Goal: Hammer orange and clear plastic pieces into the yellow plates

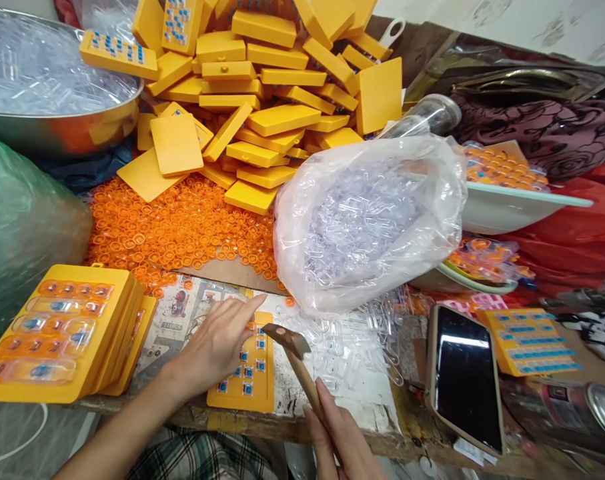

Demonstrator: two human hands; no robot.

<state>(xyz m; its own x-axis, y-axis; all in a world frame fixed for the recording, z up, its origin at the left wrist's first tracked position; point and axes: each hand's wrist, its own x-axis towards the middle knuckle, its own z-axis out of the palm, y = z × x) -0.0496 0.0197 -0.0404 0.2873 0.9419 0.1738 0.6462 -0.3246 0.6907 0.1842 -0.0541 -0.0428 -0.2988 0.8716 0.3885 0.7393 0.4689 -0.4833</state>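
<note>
Two hands at the worktop's [377, 407] front edge: left hand [219, 347], fingers together, flat on a yellow board [252, 387], likely light, stiff, best held by its rims; right hand [339, 433] closed round a hammer's [299, 363] wooden handle.

Bright, even light, glare on the phone screen [465, 373], edges bowed and stretched, near corners softly blurred.

Yellow boards [272, 87] piled behind orange caps [177, 227]; bag [367, 220] of clear pieces; phone [465, 377] at right.

One hammer [299, 363]; one phone [465, 377]; one clear bag [367, 220]
</note>
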